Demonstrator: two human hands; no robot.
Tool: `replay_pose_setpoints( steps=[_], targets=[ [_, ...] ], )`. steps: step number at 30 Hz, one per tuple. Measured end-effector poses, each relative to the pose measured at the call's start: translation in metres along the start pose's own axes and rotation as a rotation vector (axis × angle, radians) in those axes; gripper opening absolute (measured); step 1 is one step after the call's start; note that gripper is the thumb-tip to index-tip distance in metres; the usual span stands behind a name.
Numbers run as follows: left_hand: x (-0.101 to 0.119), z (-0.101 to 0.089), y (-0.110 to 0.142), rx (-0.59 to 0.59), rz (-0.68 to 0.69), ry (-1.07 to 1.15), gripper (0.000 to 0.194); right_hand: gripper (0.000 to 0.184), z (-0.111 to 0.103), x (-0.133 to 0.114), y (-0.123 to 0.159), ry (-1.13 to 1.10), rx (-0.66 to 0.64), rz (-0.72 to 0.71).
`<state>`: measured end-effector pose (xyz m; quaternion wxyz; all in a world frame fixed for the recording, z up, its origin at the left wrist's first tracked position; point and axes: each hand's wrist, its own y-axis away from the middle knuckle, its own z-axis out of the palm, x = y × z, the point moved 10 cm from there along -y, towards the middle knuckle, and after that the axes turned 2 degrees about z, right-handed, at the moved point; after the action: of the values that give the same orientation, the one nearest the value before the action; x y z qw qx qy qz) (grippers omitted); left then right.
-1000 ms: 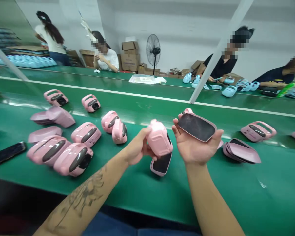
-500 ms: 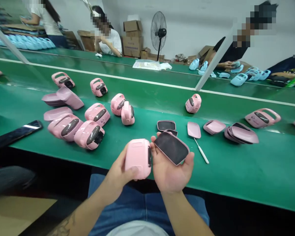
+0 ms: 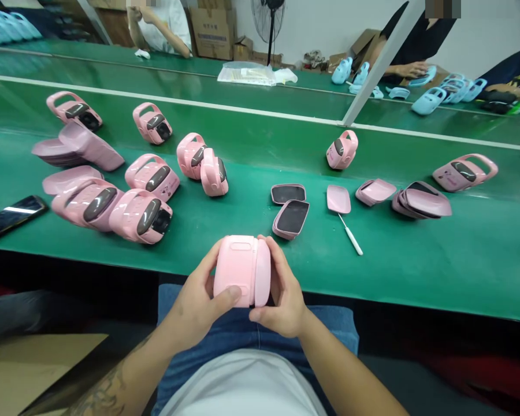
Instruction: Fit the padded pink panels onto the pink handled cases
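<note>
From my remote seat I'm keeping the pink case (image 3: 234, 267) at the bench's (image 3: 398, 260) near edge, my left hand (image 3: 201, 297) clasping its left side. My right hand (image 3: 287, 297) is cupping the cover (image 3: 263, 273) between thumb and fingers, its visible length running front to back alongside the case's right face.

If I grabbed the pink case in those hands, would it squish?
Probably not: the pink case looks undented between the left hand and right hand. It might be slippery, since it looks smooth. Its side cover may shift, as a seam shows there.
</note>
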<state>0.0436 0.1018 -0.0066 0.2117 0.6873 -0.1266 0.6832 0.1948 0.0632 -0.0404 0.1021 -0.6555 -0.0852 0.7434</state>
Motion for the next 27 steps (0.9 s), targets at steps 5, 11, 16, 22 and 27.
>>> replay_pose_setpoints(
  steps=[5, 11, 16, 22, 27],
  targets=[
    [-0.011, -0.002, 0.002, -0.058, -0.041, -0.034, 0.096, 0.125, -0.001, -0.012, 0.001, 0.263, -0.123, -0.108],
    [-0.027, 0.007, 0.001, -0.126, -0.179, 0.123, 0.107, 0.126, 0.006, -0.028, 0.007, 0.347, -0.174, -0.191],
    [-0.030, 0.016, 0.000, -0.128, -0.240, 0.246, 0.109, 0.128, 0.009, -0.030, 0.010, 0.413, -0.191, -0.213],
    [-0.029, 0.016, 0.002, -0.107, -0.216, 0.266, 0.095, 0.126, 0.012, -0.041, 0.012, 0.505, -0.206, -0.248],
    [-0.037, 0.012, 0.003, -0.079, -0.197, 0.283, 0.087, 0.124, 0.014, -0.047, 0.015, 0.589, -0.218, -0.258]
  ],
)
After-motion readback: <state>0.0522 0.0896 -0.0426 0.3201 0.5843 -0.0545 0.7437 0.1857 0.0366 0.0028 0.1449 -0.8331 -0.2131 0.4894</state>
